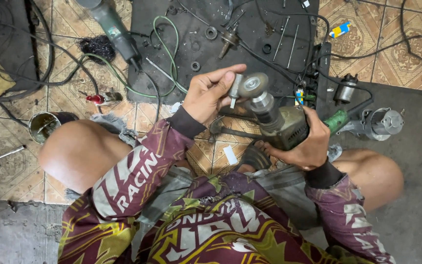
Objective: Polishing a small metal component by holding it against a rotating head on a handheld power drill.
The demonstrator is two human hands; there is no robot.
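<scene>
The person wears a long-sleeved jersey (211, 230) in dark maroon, printed with yellow-green angular line patterns and large off-white block lettering across the chest and along both sleeves. The left sleeve (137, 171), in the lower-left centre of the frame, ends in a plain black ribbed cuff (187, 122) at the wrist. The right sleeve (348, 220), at lower right, ends in a matching black cuff (324, 175). Grey shorts (279, 186) with a dusty, worn surface cover the lap. Both knees are bare. The 2 hands carry no gloves, rings or watches.
</scene>
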